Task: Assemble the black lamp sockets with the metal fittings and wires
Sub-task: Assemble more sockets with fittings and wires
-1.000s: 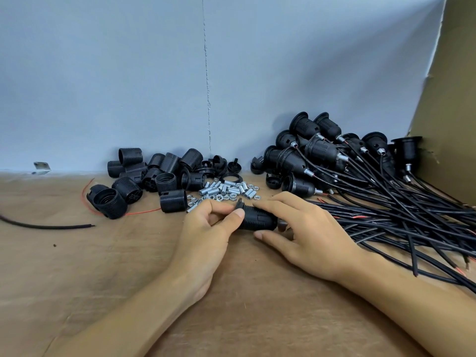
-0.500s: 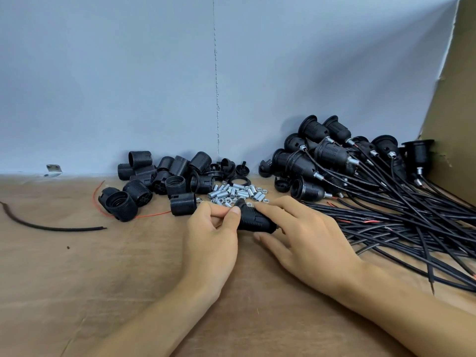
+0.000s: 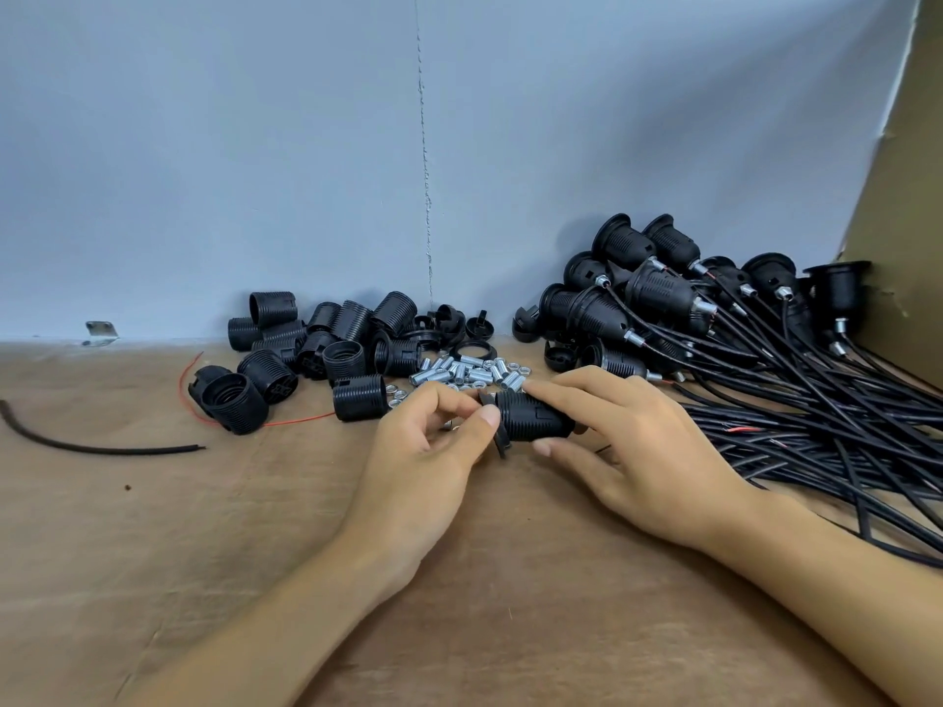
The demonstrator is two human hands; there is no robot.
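Note:
A black lamp socket (image 3: 530, 419) lies on its side on the brown table, held between both hands. My right hand (image 3: 633, 451) grips its body from the right with thumb below and fingers on top. My left hand (image 3: 423, 451) pinches the flanged ring at its left end with thumb and fingers. Just behind lies a heap of small silver metal fittings (image 3: 469, 375) and nuts. Loose black socket shells (image 3: 316, 344) are piled at the back left. Finished sockets with black wires (image 3: 714, 318) are stacked at the back right.
A loose black wire piece (image 3: 97, 446) and a thin red wire (image 3: 286, 423) lie on the left of the table (image 3: 204, 553). A blue-grey wall stands behind. A brown cardboard panel (image 3: 908, 206) closes off the right side.
Both hands stay on the socket. My left fingers have shifted around the ring at its left end, which now shows more clearly. The view has shifted slightly.

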